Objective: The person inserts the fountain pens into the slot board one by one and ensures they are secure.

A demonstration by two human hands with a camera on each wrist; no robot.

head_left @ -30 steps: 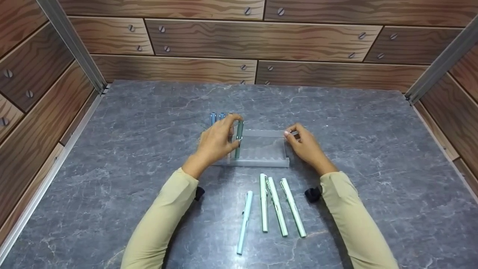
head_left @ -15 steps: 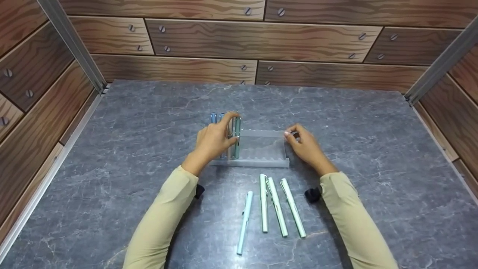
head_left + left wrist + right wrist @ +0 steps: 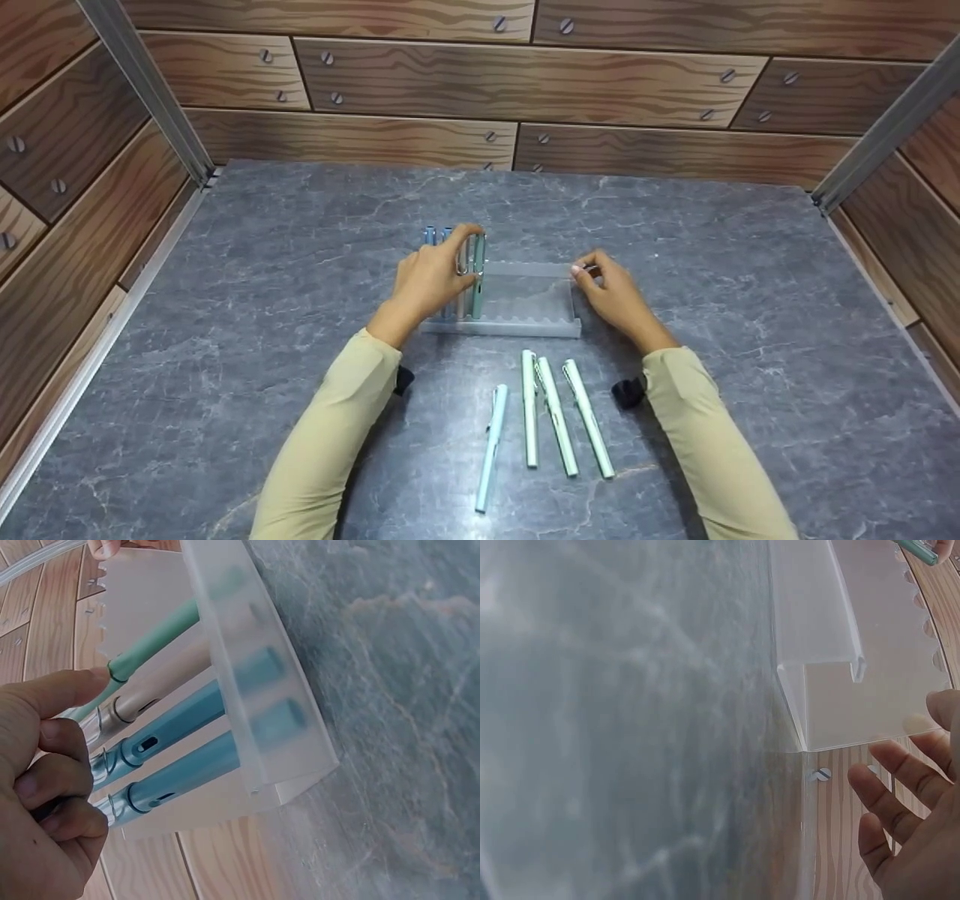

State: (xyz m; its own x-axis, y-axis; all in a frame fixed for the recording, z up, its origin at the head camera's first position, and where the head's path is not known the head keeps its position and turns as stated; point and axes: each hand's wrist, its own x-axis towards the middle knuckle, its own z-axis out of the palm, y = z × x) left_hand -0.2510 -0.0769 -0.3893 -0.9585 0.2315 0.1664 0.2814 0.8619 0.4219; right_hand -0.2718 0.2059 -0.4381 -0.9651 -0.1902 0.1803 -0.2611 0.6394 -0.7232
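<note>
While left hand (image 3: 426, 281) arches over the left side of the rack (image 3: 525, 328), thumb and index holding green pen (image 3: 478, 298), right hand (image 3: 611, 291) pinches the rack's right edge; pen stands in rack, between hands.

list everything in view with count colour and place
Pen stand: one, translucent, on table
Blue pens: two, blue, in stand
Beige pen: one, pinkish, in stand
Green pen: one, green, in stand
Mint pens: three, pale green, on table
Aqua pen: one, pale blue, beside mint pens
Table: one, grey marbled, underneath
Walls: three, wood brown, around table
Posts: two, grey, back corners
Wrist devices: two, black, wrists
Sleeves: two, khaki, on forearms
Left hand: one, pinching green pen
Right hand: one, gripping stand's edge
</note>
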